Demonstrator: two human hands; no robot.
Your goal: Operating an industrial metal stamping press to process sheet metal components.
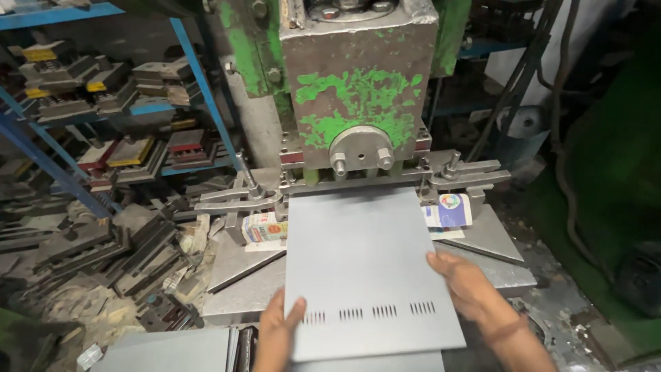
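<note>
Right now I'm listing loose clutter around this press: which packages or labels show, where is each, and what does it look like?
Left pouch: crumpled soft packet left of the metal sheet, under the left clamp; white with red and orange print.
Right pouch: similar packet at the sheet's right edge, under the right clamp; white with blue and a multicoloured round mark.
No screens or signs show.
</note>
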